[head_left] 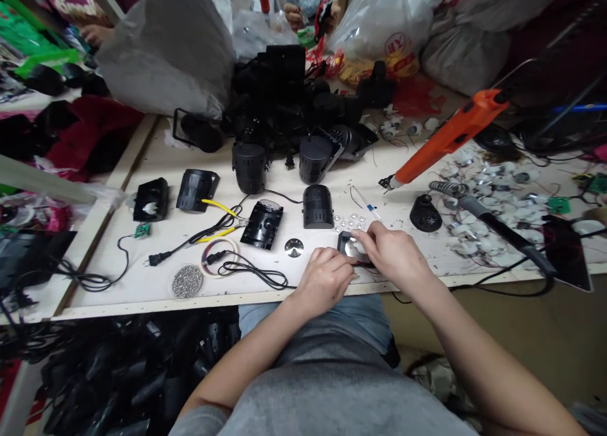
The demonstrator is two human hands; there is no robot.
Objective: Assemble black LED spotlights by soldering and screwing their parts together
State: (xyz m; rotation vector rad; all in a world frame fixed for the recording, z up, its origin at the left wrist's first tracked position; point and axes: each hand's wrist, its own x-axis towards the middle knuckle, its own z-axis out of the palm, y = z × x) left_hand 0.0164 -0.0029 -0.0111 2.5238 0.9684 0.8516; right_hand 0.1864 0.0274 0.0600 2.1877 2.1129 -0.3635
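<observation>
At the table's front edge, my left hand (323, 276) curls its fingers at the near left side of a small black plastic housing (342, 238). My right hand (396, 254) grips the same housing from the right, its thumb and fingers closed over the top. A pale round part shows inside the housing; my fingers hide much of it. Several small clear lens-like pieces (351, 221) lie just beyond. Left of my hands are a shiny metal disc (294, 248) and a black half-shell (318, 206). A blue-and-silver tool like tweezers (372, 209) lies past my right hand.
An orange electric screwdriver (450, 135) hangs at the right, near a soldering iron (502, 230) and white parts with wires (478, 214). Leftward are yellow-handled pliers (220, 208), a screw dish (187, 281) and a coiled cord (258, 273). Black housings (249, 167) and bags stand behind; people work opposite.
</observation>
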